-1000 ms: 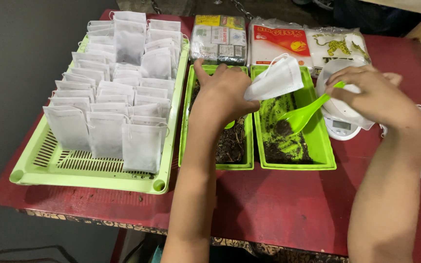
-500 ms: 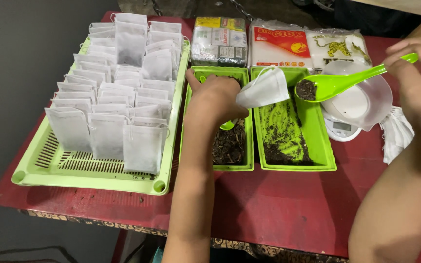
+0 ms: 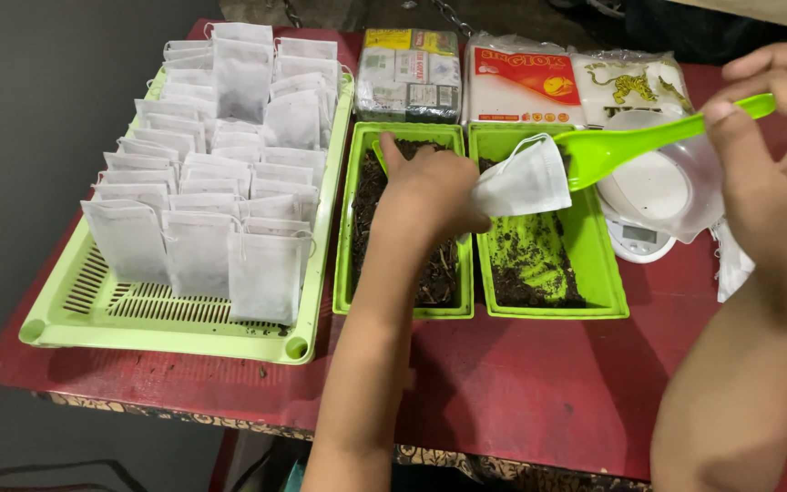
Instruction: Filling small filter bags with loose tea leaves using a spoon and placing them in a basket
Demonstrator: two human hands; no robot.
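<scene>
My left hand (image 3: 425,196) pinches a small white filter pouch (image 3: 528,178) with its mouth facing right, above the two green trays. My right hand (image 3: 776,173) grips the handle of a green plastic spoon (image 3: 635,144). The spoon's bowl touches the pouch's opening. Below lie a green tray (image 3: 342,273) full of dark loose tea and a second green tray (image 3: 608,273) with only a thin scatter of it. Another green spoon's tip (image 3: 383,150) sticks out behind my left hand.
A large slotted green tray (image 3: 93,305) on the left holds several upright filled white pouches (image 3: 198,251). A clear bowl (image 3: 662,187) sits on a small white scale (image 3: 635,241). Packaged goods (image 3: 521,77) line the back of the red table (image 3: 539,383). Loose white pouches (image 3: 730,264) lie at right.
The spoon came up out of the right tray with a scoop of tea and swung left to the pouch's mouth. My left hand shifted slightly toward me and right with the pouch.
</scene>
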